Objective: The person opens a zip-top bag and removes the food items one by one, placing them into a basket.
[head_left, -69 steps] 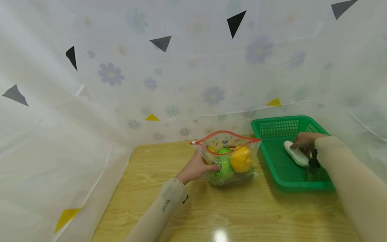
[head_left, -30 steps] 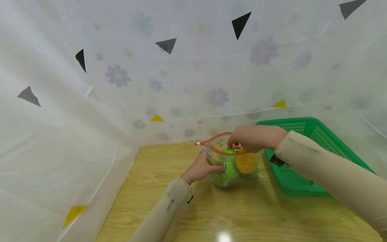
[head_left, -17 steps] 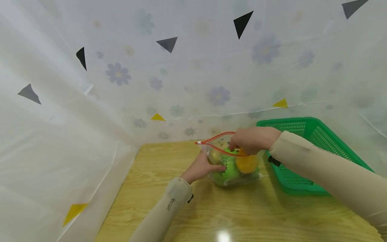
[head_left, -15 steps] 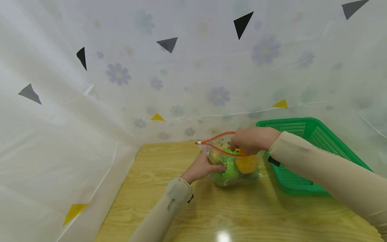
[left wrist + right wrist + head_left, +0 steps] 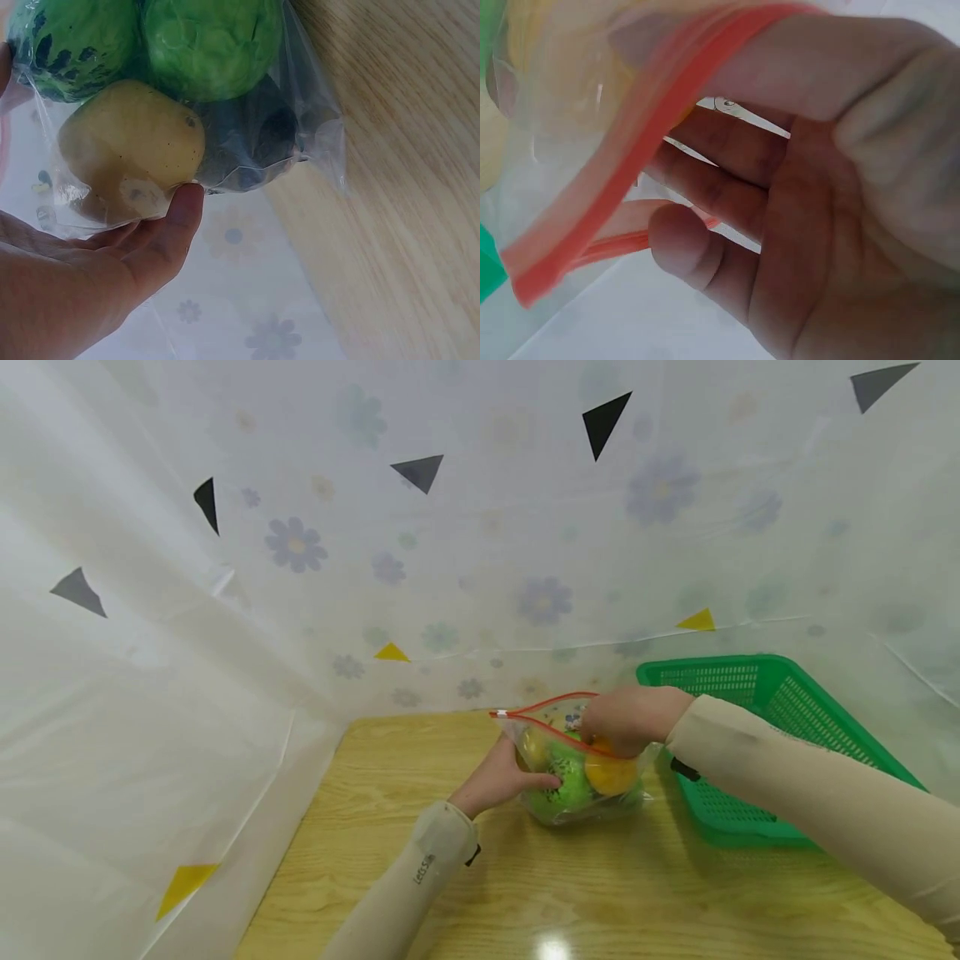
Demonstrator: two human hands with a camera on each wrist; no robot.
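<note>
From the head camera, a clear plastic zip bag with a red-orange seal strip [image 5: 573,760] stands on the light wooden table [image 5: 525,877], close to its back edge where the flower-printed white curtain [image 5: 450,568] hangs. The left hand [image 5: 498,781] braces the bag's left side, fingers curved against the plastic, which looks meant to keep the bag upright with its mouth held up. The right hand [image 5: 626,720] sits at the mouth, over a yellow-orange round fruit [image 5: 609,774] and a green round fruit [image 5: 570,777] inside. Just right of the bag lies a green perforated plastic basket [image 5: 780,710], with only a narrow gap between them; open table spreads toward the viewer. The left wrist camera shows the left hand [image 5: 97,277] with its thumb pressed against the bag wall beneath a pale yellow speckled fruit [image 5: 127,150], cupping the bag rather than pinching it; the bag's corner overhangs bare wood. The right wrist camera shows the right hand [image 5: 817,210] with the red strip lying across its half-curled fingers [image 5: 720,180]; whether the thumb clamps the strip I cannot tell.
</note>
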